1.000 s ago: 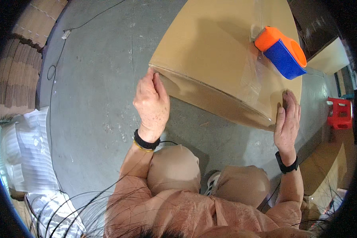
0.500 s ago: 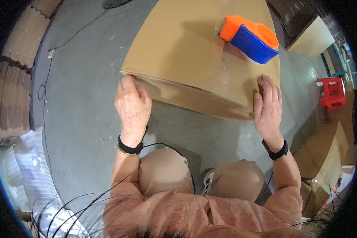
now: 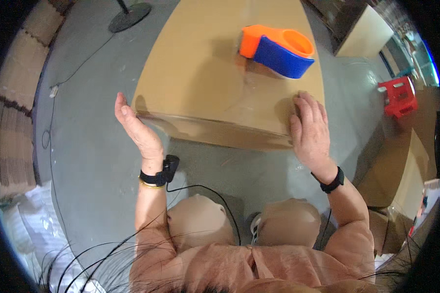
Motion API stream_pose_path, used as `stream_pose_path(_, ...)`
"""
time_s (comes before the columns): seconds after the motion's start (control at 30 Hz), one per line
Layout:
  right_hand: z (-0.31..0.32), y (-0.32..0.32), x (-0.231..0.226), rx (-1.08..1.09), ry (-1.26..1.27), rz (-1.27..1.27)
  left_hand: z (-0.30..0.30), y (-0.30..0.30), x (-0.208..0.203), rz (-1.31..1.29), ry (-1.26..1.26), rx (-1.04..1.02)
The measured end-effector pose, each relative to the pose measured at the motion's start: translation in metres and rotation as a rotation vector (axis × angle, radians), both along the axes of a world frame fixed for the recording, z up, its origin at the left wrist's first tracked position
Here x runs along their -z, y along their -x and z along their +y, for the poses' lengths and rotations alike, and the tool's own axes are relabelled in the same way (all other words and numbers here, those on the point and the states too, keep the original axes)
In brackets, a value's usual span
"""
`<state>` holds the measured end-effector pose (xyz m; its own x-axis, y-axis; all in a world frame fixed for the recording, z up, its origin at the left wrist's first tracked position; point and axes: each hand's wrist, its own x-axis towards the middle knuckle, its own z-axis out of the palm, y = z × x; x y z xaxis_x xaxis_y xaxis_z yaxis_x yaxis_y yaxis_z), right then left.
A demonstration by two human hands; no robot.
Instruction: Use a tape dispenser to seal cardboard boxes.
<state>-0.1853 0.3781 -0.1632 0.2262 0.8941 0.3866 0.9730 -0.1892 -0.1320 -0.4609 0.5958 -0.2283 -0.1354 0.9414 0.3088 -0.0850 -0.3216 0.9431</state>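
A large brown cardboard box (image 3: 195,83) stands before my knees, a strip of clear tape running along its top. On top, toward the right, rests an orange and blue tape dispenser (image 3: 278,51), touched by neither hand. My left hand (image 3: 139,129) is at the box's near left corner, palm turned toward its side, fingers stretched out and holding nothing. My right hand (image 3: 312,129) lies over the near right corner, fingers extended along the top and the thumb apart from them.
Stacks of flat cardboard (image 3: 12,146) line the left side, with white wrapping sheet (image 3: 49,229) below them. A black round stand base (image 3: 130,17) and a thin cable lie on the floor. At right are a red plastic stool (image 3: 399,97) and another carton (image 3: 396,171).
My left hand has let go of the near left corner and opened out beside it. In view, the box and tape dispenser have shifted left; my right hand stays on the box.
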Motion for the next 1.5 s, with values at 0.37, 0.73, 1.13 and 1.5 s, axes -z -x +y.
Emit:
stream_pose_path(0.37,-0.02,0.001,0.002,0.012,0.008,-0.007,-0.047,-0.02,0.005,0.443,-0.091,-0.118)
stream_pose_path(0.73,0.032,-0.021,-0.068,-0.066,-0.254,-0.05,-0.142,0.034,-0.097,0.894,-0.109,0.723)
stream_pose_path(1.13,0.079,-0.066,-0.084,-0.021,0.047,0.387,-0.155,0.013,-0.104,0.739,-0.327,0.788)
stream_pose_path(1.5,-0.019,-0.081,-0.079,-0.388,-0.008,1.043,-0.091,-0.053,-0.146,0.241,-0.229,0.674)
